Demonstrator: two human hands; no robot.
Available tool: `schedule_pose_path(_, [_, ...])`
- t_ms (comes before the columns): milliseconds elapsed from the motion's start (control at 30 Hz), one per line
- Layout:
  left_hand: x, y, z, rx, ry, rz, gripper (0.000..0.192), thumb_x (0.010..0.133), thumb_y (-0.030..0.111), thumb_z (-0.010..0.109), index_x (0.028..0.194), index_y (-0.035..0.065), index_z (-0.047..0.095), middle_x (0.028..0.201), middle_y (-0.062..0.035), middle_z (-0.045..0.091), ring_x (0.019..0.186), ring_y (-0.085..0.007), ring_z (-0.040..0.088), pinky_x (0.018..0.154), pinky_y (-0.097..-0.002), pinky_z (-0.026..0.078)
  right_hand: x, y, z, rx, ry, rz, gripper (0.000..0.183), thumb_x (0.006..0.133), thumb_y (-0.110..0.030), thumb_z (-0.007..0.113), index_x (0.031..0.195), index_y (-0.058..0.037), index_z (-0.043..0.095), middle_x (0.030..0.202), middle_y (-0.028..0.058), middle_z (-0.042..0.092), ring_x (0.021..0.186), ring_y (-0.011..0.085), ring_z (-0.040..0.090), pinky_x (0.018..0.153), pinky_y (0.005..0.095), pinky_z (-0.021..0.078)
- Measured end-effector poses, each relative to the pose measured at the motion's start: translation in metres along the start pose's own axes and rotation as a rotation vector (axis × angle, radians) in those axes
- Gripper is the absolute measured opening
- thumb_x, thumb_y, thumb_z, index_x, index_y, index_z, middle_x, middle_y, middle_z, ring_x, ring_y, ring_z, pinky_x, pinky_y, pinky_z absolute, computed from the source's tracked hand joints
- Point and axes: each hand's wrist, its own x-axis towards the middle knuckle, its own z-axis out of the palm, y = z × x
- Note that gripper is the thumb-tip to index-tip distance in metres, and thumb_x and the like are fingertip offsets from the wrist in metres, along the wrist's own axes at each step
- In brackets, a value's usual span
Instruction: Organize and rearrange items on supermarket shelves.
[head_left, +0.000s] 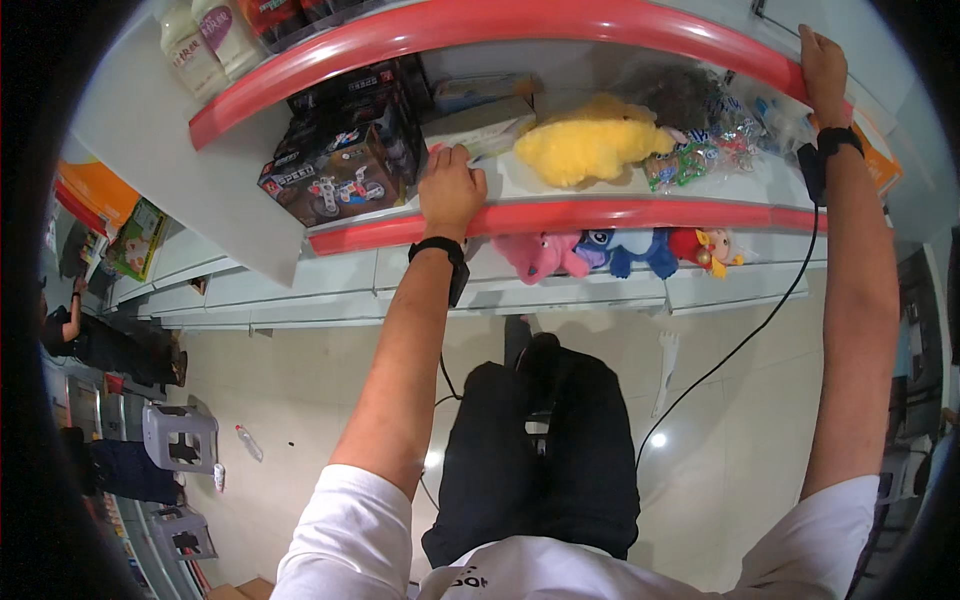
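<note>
My left hand (452, 187) is on a shelf, its fingertips at the near end of a pale flat box (484, 129); whether it grips the box cannot be told. Left of this hand stand dark toy boxes (337, 180) with a motorcycle picture. A yellow plush toy (585, 146) lies to its right, followed by clear bags of small colourful items (694, 157). My right hand (823, 71) rests at the right end of the upper red shelf edge (600, 21), fingers curled near it; its grip is unclear. Both wrists wear black bands with small devices.
Pink (536, 255) and blue (634, 249) plush toys sit below the lower red shelf edge (555, 217). White bottles (191, 56) stand at upper left. A cable (757, 330) hangs from the right wrist. Grey stools (178, 439), a plastic bottle (249, 442) and other people (112, 345) are at left.
</note>
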Motion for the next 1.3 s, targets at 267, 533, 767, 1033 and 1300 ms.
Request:
schedule_pose_path(267, [-0.002, 0.013, -0.004, 0.078, 0.373, 0.124, 0.052, 0.068, 0.02, 0.059, 0.117, 0.0055, 0.047, 0.12, -0.0114, 0.047, 0.118, -0.0289, 0.04, 0.097, -0.0491, 0.028, 0.006, 0.006, -0.006, -0.016, 0.0, -0.012, 0.049, 0.087, -0.044, 0.047, 0.095, 0.0015, 0.064, 0.083, 0.0261, 0.061, 0.081, 0.0407, 0.058, 0.077, 0.0405, 0.0437])
schedule_pose_path(533, [-0.005, 0.001, -0.006, 0.118, 0.278, 0.11, 0.051, 0.068, 0.02, 0.059, 0.116, 0.0064, 0.048, 0.12, -0.0111, 0.047, 0.116, -0.0292, 0.04, 0.093, -0.0467, 0.031, 0.005, 0.004, 0.0, -0.031, -0.079, -0.052, 0.049, 0.087, -0.048, 0.046, 0.093, -0.0045, 0.068, 0.087, 0.024, 0.063, 0.087, 0.0416, 0.059, 0.078, 0.0432, 0.0448])
schedule_pose_path(767, [-0.002, 0.012, -0.008, 0.131, 0.271, 0.065, 0.044, 0.066, 0.019, 0.06, 0.108, 0.009, 0.053, 0.108, -0.0103, 0.049, 0.104, -0.0297, 0.043, 0.084, -0.0444, 0.034, 0.011, 0.011, -0.003, -0.077, -0.099, 0.029, 0.049, 0.087, -0.05, 0.046, 0.097, -0.0071, 0.067, 0.091, 0.0226, 0.064, 0.09, 0.0408, 0.059, 0.08, 0.0426, 0.045])
schedule_pose_path(1033, [-0.004, 0.008, -0.01, 0.114, 0.338, 0.102, 0.044, 0.064, 0.016, 0.063, 0.106, 0.0093, 0.054, 0.108, -0.0105, 0.048, 0.104, -0.0302, 0.043, 0.085, -0.0439, 0.034, 0.006, 0.005, 0.0, -0.026, -0.024, 0.036, 0.05, 0.086, -0.051, 0.046, 0.095, -0.0064, 0.067, 0.091, 0.0226, 0.063, 0.089, 0.0417, 0.058, 0.079, 0.0438, 0.0445])
schedule_pose_path(1300, [-0.006, 0.005, -0.008, 0.067, 0.305, 0.088, 0.042, 0.066, 0.015, 0.061, 0.106, 0.0077, 0.052, 0.109, -0.0131, 0.046, 0.107, -0.033, 0.041, 0.088, -0.0457, 0.032, 0.007, 0.009, 0.003, -0.036, -0.056, 0.035, 0.048, 0.087, -0.049, 0.046, 0.099, -0.0071, 0.066, 0.093, 0.0238, 0.062, 0.09, 0.0415, 0.058, 0.079, 0.0439, 0.0442])
